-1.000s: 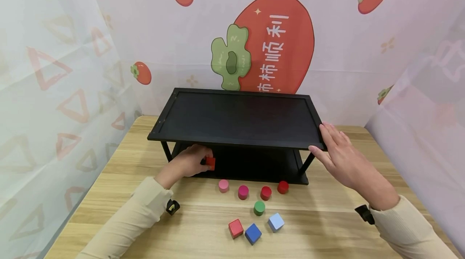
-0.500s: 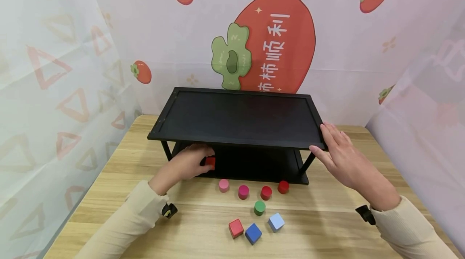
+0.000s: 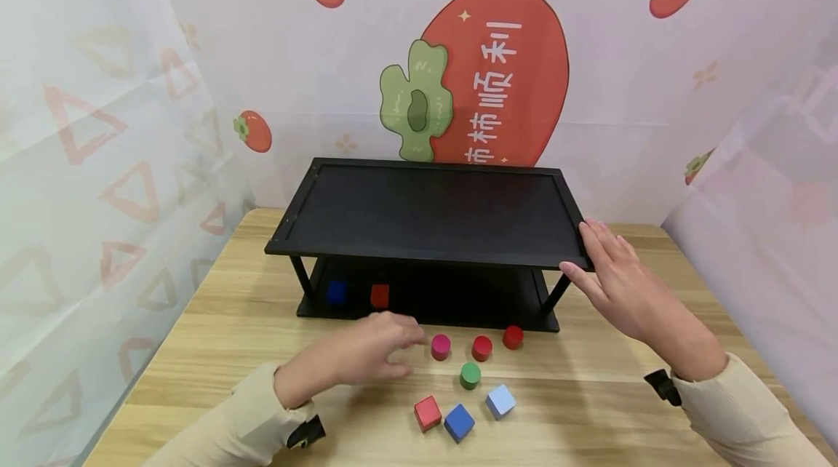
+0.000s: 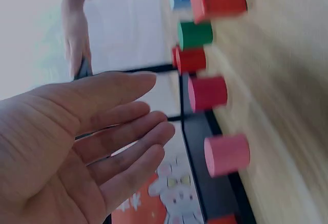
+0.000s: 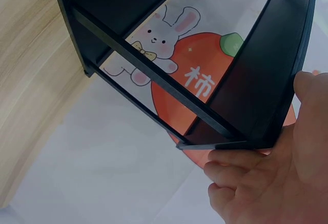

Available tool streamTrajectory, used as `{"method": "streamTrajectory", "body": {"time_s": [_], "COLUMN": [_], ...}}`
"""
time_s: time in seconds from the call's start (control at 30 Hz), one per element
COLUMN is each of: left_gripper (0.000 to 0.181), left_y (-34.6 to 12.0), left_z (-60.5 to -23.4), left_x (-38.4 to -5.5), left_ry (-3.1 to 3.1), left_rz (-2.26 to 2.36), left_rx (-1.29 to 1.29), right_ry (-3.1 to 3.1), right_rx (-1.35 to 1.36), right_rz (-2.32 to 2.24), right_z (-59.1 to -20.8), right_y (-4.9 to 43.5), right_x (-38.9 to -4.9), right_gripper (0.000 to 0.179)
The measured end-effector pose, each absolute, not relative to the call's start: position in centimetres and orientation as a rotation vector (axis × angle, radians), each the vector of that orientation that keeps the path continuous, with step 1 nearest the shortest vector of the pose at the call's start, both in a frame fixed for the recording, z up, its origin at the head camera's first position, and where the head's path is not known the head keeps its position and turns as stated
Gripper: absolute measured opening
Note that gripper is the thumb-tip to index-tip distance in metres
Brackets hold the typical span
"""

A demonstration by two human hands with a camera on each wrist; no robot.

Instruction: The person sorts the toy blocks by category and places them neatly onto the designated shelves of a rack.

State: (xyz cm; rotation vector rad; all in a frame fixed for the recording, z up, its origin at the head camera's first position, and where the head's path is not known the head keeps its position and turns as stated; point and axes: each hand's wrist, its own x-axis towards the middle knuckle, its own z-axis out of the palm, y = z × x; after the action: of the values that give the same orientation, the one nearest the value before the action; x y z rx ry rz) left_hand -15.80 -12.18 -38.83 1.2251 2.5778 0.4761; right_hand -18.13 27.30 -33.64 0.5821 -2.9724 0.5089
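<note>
Your left hand [image 3: 366, 350] is empty, fingers loosely extended to the right and thumb spread apart, in front of the black shelf [image 3: 425, 212]. The pink cylinder [image 4: 227, 155] lies near your fingertips, though depth is hard to judge. Your right hand [image 3: 628, 296] rests extended fingers along the shelf's right edge, thumb at its front corner. A red cube [image 3: 380, 296] sits on the lower board [image 3: 458, 300].

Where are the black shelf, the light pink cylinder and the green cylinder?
Black shelf [image 3: 432, 212]: head view, on its top board.
Light pink cylinder [image 4: 229, 155]: left wrist view, curved side.
Green cylinder [image 3: 470, 373]: head view, top face.
</note>
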Motion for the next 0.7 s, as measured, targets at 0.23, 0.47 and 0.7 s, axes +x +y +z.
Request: {"method": "streamTrajectory", "body": {"time_s": [0.23,0.47,0.7], "left_gripper": [0.038,0.039,0.025], "left_y": [-10.8,-10.5,-10.3], "left_z": [-39.4,-40.3,-40.9], "left_x": [-14.1,-13.6,-13.4], "left_ry": [2.424,2.4,2.344], "left_rz": [0.237,0.212,0.213], "left_rx": [1.411,1.543,1.636], "right_ry": [-2.969,-2.954,-2.985], "right_rx": [0.588,0.596,0.579], "right_rz": [0.502,0.505,0.501], "right_z": [-33.7,-33.6,-33.5], "right_y": [27.3,27.2,27.1], "right_x": [-18.3,-18.2,-18.2], "right_gripper": [0.083,0.083,0.084]}}
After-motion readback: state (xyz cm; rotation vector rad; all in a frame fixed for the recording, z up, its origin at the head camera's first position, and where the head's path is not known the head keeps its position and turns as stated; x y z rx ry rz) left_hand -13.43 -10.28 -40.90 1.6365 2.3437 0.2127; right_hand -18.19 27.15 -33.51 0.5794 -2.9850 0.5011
